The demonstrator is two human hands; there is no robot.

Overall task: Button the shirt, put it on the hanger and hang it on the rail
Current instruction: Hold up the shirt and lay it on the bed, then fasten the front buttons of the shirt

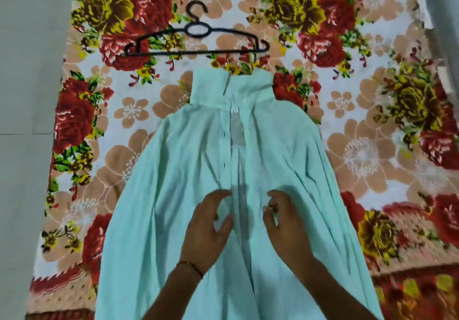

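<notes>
Pale green shirt [188, 170] lies front-up and unbuttoned on the floral sheet [372, 146], collar just short of the black hanger [196, 39]. Left grip [208, 223] released, fingers flat on one front edge. Right grip [283, 220] curled on the other edge; whether it pinches, cannot tell.

The shirt [198, 161] under my left hand [206, 223] is thin, matt, pale mint cloth, soft and creased, sheer enough along the front opening to look greyish. At twelve o'clock from it the hanger [198, 52] looks like black plastic, smooth with a dull sheen. The bedspread [360, 146] all around is printed floral cloth with a slightly fuzzy, matt nap. At nine o'clock the floor [24, 96] is grey, smooth and hard. The band [192, 266] on my left wrist looks like thin thread
</notes>
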